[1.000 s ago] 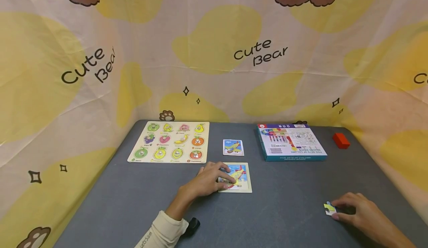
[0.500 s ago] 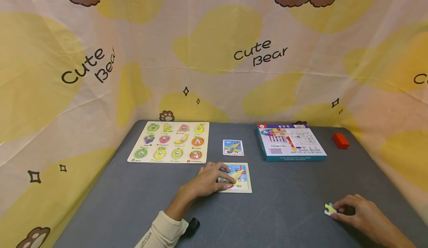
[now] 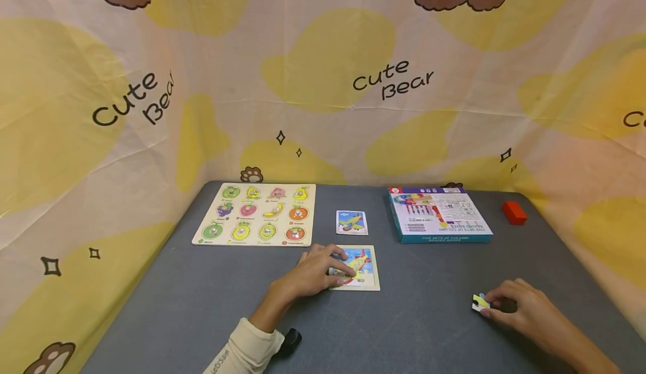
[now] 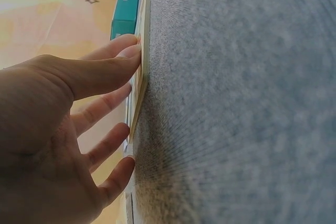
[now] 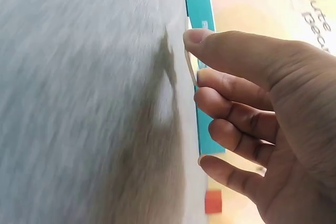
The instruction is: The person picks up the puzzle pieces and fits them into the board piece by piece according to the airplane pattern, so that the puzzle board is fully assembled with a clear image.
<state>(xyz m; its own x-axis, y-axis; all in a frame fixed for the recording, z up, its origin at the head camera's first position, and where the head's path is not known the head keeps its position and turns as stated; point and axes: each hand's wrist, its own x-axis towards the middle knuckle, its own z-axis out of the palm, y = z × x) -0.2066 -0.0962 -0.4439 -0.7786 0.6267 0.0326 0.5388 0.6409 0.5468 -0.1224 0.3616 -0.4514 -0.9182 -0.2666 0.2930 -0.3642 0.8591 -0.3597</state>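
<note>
My left hand [image 3: 317,269] rests with spread fingers on the left part of an airplane jigsaw puzzle [image 3: 372,282] in a pale frame. Its fingertips touch the picture and hide part of it. In the left wrist view the frame's edge [image 4: 146,56] shows as a thin strip under the thumb and fingers. Over to the right, my right hand [image 3: 525,310] pinches a yellow and white jigsaw piece [image 3: 480,302] between thumb and fingers. The right wrist view shows that piece [image 5: 190,66] edge-on, above the table and its shadow.
A small airplane picture card [image 3: 352,223] lies behind the puzzle. A fruit peg board [image 3: 254,213] is at the back left. At the back right are a flat teal box [image 3: 444,217] and a red block [image 3: 515,212]. A black object [image 3: 290,341] sits beside the left sleeve.
My right hand has moved left and slightly away from me, carrying the jigsaw piece with it. My left hand has stayed in place on the puzzle.
</note>
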